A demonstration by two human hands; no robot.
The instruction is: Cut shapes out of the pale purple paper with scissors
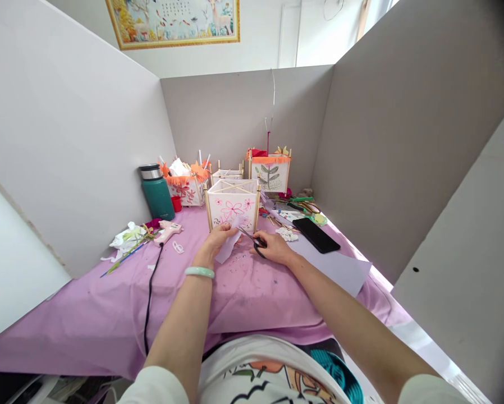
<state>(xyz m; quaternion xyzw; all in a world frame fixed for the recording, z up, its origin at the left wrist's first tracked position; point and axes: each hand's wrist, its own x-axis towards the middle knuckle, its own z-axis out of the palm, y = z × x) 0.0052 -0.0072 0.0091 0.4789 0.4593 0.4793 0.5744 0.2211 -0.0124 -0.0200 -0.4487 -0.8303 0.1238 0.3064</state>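
Observation:
Between its thumb and fingers my left hand [220, 238] pinches a piece of pale lilac paper [227, 250], which hangs down over the tablecloth. My right hand [273, 247] has its fingers in the dark handles of a pair of scissors [258, 242]. The scissor blades point left and reach the paper's edge by my left fingertips; whether they are cutting I cannot tell. Just behind both hands stands a white box-shaped lantern [232, 206] with wooden corner sticks and pink flowers drawn on its front. My hands partly cover its lower edge.
A pink glue gun [168, 231] with a black cord lies left, near a green bottle [157, 193]. Decorated lanterns [270, 174] stand at the back. A black phone [316, 235] rests on a paper sheet [340, 266] at right. Grey panels [247, 106] enclose the table.

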